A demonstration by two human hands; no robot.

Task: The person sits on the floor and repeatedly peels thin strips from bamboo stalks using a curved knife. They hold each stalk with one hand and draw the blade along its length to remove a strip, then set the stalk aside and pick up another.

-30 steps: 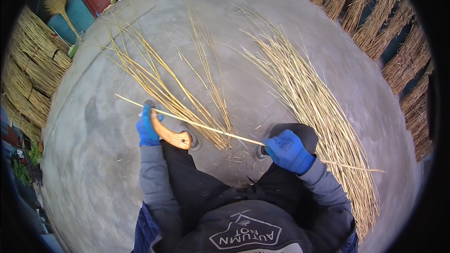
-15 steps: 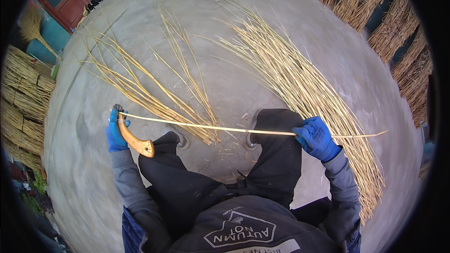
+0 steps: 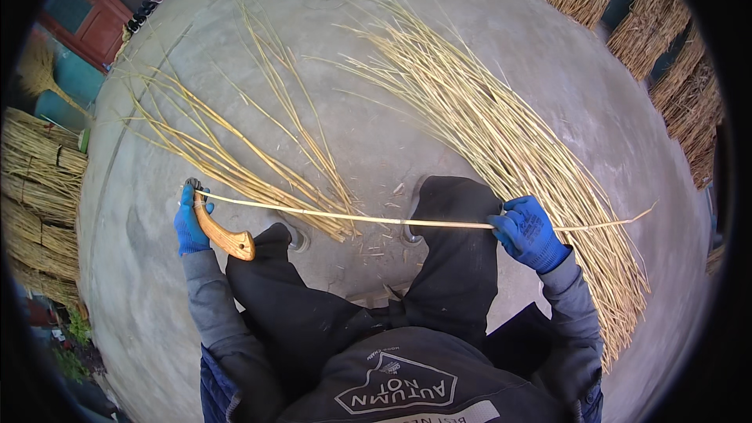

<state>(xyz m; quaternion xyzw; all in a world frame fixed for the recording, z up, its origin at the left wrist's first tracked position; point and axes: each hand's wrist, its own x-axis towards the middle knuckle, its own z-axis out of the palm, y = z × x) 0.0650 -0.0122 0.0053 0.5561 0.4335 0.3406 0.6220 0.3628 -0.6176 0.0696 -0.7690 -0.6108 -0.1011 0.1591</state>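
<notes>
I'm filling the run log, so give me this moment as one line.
left gloved hand: holds curved wooden-handled tool; right gloved hand: grips long stalk; stalk: spans between hands; larger stalk pile: floor, right side

curved handle: brown wood, dark spot near one end, tilted, in the left hand.
long stick: thin, pale yellow, held sideways from the handle's top through the right hand.

Part of stalk hidden behind right fingers; red door cut off by top edge.
</notes>
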